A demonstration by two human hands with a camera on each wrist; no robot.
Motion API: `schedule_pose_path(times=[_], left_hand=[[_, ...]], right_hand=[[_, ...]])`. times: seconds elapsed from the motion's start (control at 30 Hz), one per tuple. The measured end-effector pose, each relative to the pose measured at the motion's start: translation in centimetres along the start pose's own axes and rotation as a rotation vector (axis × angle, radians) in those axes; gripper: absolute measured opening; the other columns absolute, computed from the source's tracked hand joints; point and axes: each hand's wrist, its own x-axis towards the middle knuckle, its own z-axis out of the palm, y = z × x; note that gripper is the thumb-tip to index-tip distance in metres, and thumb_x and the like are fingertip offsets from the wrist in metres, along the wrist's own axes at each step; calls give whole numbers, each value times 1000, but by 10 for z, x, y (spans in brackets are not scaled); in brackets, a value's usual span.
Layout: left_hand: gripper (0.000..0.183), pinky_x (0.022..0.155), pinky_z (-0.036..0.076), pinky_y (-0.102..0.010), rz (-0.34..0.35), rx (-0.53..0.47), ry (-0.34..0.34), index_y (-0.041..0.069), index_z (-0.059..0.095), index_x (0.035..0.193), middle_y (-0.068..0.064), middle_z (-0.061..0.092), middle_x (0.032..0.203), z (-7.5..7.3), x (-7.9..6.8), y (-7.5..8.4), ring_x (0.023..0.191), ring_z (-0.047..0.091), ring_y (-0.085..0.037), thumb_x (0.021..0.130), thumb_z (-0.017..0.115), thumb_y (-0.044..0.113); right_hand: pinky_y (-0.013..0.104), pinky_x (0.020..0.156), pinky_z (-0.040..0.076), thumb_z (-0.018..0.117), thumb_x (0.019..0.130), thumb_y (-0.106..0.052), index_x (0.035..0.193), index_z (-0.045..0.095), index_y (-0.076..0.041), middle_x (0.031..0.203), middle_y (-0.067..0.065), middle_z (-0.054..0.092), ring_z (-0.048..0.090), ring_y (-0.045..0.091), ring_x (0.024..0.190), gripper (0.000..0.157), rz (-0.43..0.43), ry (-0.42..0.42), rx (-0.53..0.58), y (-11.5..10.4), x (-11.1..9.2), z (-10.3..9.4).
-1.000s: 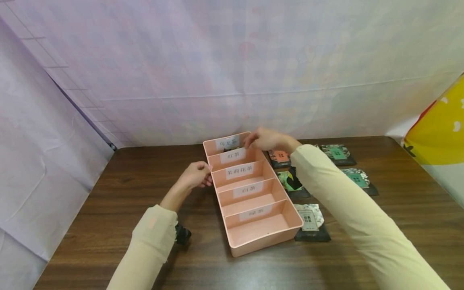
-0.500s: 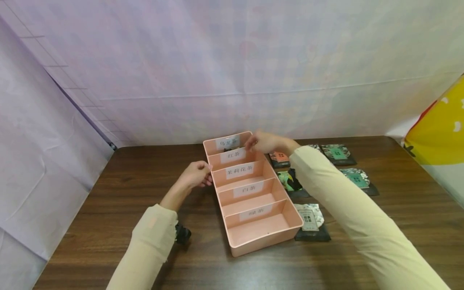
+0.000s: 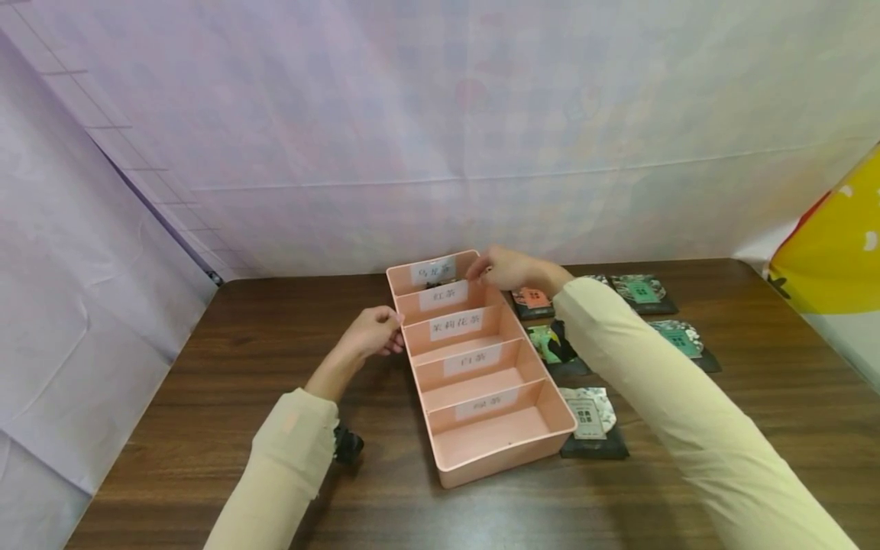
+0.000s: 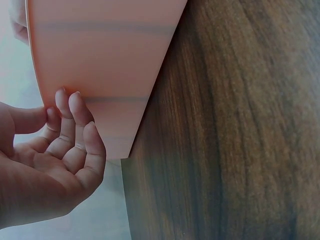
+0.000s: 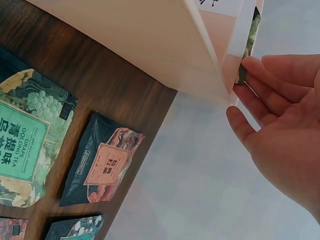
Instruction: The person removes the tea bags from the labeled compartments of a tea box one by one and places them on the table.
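Observation:
A long pink divided box [image 3: 509, 461] stands in the middle of the table, its compartments marked with white labels. At its left rim, my left hand [image 3: 374, 331] pinches the edge between thumb and index finger, and the other fingers curl loosely along the outer wall [image 4: 105, 55]. Over the far right corner reaches my right hand [image 3: 509, 269], its fingers loosely bent. In the right wrist view its fingertips touch the edge of a patterned tea packet [image 5: 251, 37] in the farthest compartment; most of that packet is hidden by the box. The thumb sits apart from the packet.
Several flat tea packets lie right of the box: one red-labelled [image 3: 532, 296], one yellow-green [image 3: 545, 345], one white-labelled [image 3: 587, 422], and green-labelled packets [image 3: 677, 338] farther right. A pale cloth backdrop [image 3: 344, 137] hangs behind the wooden table's [image 3: 241, 367] far edge.

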Motion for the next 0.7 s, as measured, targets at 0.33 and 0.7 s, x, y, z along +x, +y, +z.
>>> schedule_pose_path(times=[0.33,0.7], left_hand=[[19,53,46,-27,9,-3,-7,-2,51,87,-6,55,62,0,-1,0,53,54,-11,97,44,13],[18,52,45,-25,17,-9,-3,-2,51,89,-5,55,63,0,0,0,53,54,-10,97,45,13]], right_hand=[[35,68,49,33,86,7,122,54,3,127,18,50,60,22,78,42,-15,14,11,-3,-6,-8],[43,87,42,39,90,2,120,55,6,122,20,54,49,33,113,33,-86,7,6,-11,-17,-23]])
